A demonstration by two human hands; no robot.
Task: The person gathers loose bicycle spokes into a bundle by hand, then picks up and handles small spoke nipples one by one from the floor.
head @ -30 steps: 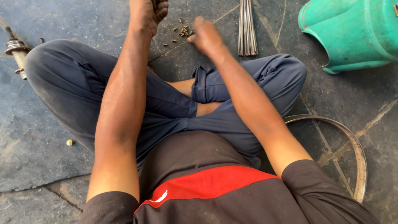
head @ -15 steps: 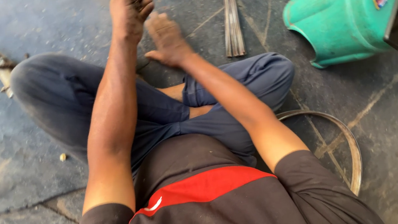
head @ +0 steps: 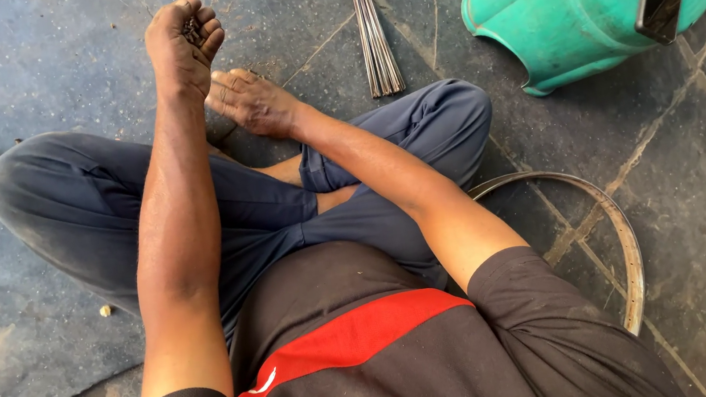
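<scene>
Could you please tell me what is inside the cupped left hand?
The left hand is curled around a small heap of tiny dark metal pieces; only those at the opening show. The fingers cover the rest, so their number and exact kind cannot be told.

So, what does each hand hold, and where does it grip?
Left hand cups small dark metal pieces inside its curled fingers. Right hand holds nothing visible.

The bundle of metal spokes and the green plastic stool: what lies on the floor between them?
In the head view, only bare grey stone floor lies between the bundle of metal spokes and the overturned green plastic stool, crossed by a thin joint line.
</scene>
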